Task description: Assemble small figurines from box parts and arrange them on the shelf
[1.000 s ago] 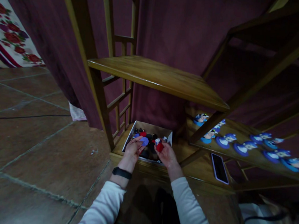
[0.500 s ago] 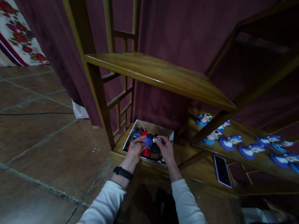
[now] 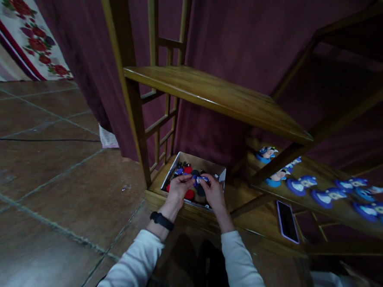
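Both hands down in the box [image 3: 200, 160] of little toys, bottom of the rack

White sleeves, black band [image 3: 161, 221] on the left wrist. The left hand [image 3: 178, 189] and right hand [image 3: 213, 194] meet over the box, fingers of both pinched on one small blue toy [image 3: 199, 178], just above the heap of red, black and blue pieces inside. The box sits on the lowest board of a wooden rack [image 3: 214, 95]. Off to the right a phone [image 3: 287, 221] lies flat, blue figures [image 3: 305, 185] line the shelf above it, dark red curtain [image 3: 237, 33] behind.
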### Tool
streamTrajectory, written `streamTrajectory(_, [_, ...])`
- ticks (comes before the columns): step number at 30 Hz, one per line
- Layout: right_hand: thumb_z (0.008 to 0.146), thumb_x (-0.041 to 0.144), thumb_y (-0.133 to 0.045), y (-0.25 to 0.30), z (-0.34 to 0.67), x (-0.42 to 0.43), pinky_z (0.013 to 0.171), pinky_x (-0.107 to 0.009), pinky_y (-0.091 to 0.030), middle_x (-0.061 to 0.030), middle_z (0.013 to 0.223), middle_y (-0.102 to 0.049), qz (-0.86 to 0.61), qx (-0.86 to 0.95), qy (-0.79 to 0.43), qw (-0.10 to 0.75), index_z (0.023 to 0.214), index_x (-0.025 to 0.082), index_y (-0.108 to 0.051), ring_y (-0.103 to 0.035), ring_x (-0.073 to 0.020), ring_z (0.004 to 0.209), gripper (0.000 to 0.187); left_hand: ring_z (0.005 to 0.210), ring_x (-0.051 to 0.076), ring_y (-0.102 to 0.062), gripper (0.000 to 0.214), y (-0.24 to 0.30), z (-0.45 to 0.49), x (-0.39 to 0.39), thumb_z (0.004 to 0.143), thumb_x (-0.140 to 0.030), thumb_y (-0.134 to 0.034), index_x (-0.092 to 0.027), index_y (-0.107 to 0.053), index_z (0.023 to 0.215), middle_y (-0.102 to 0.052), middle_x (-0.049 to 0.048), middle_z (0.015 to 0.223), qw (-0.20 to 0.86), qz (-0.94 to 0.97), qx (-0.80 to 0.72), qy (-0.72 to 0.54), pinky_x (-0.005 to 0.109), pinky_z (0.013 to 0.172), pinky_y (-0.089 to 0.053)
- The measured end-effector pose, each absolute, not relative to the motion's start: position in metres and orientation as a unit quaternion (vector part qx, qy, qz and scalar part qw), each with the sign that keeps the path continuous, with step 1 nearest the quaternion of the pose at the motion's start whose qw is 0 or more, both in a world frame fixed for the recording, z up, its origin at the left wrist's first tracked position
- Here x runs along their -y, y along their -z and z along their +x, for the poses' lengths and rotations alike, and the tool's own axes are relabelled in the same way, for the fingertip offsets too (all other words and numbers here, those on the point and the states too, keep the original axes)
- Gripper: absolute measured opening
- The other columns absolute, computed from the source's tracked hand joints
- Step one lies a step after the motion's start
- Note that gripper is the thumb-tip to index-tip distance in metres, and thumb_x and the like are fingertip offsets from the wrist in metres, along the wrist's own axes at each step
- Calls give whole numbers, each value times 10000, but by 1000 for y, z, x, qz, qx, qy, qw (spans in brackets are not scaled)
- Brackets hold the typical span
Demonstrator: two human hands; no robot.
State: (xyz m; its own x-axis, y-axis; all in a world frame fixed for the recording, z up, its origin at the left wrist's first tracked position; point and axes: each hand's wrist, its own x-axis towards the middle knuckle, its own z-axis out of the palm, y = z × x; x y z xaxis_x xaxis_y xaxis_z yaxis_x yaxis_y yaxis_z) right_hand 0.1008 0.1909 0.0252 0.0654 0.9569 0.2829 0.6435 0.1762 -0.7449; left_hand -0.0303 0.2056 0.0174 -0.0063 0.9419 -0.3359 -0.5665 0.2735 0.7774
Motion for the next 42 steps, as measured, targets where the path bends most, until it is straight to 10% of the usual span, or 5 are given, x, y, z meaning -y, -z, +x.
streamTrajectory(30, [821,206,-455,-34,93,-179,725,-283,-394,-43,1014,-538,-622,749,-109,199,1021,260,-526,-549,-181,868,220,477,129,-578,213,-16,-35,-199,493,-180,-777,-87,-641,628,-630,48,540,688,174,-503,-493,265,504,-479])
streamTrajectory(42, [799,188,-471,-28,90,-185,748,-269,-379,-31,925,-553,-623,733,-128,243,951,235,-552,-539,-168,868,179,482,106,-547,255,-9,-33,-198,448,-199,-781,-96,-660,647,-634,34,559,657,231,-495,-520,235,496,-440])
